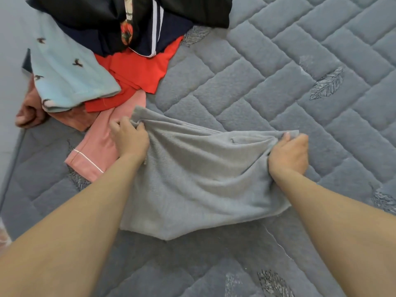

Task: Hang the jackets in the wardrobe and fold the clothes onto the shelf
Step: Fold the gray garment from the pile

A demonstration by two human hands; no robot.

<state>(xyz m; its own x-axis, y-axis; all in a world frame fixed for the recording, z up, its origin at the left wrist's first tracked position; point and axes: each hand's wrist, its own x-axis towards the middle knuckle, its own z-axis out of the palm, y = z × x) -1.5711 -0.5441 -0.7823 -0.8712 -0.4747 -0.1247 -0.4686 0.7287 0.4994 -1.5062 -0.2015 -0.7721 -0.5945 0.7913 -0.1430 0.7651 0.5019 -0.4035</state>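
Nearest you, the free hem of the grey garment (192,179) sags onto the quilted bedspread (278,82), its lowest fold pointing back toward your body. It hangs and drapes between your two forearms, so you have it squarely in front of you.

Move up the cloth and you reach the grip. Your right hand (289,153) has its fingers curled over the far right corner, thumb side bunching the fabric. Your left hand (130,138) pinches the far left corner, fingers closed on a gathered ridge of cloth. Both hands hold the same far edge, and that edge runs left to right across the scene, slightly higher on the left. That is the line the coming fold turns on, I judge: the long axis lies sideways between your hands, and the loose body trails toward you, so neither hand is nearer to it than the other.

Just beyond your left hand, a pink garment (96,151) with white piping lies flat, touching the grey cloth's left edge. Farther left and away sit a red piece (137,69), a light blue one (70,71) with small bird motifs, and dark clothes (96,13) at the far edge.

No brand, label or readable writing shows anywhere.
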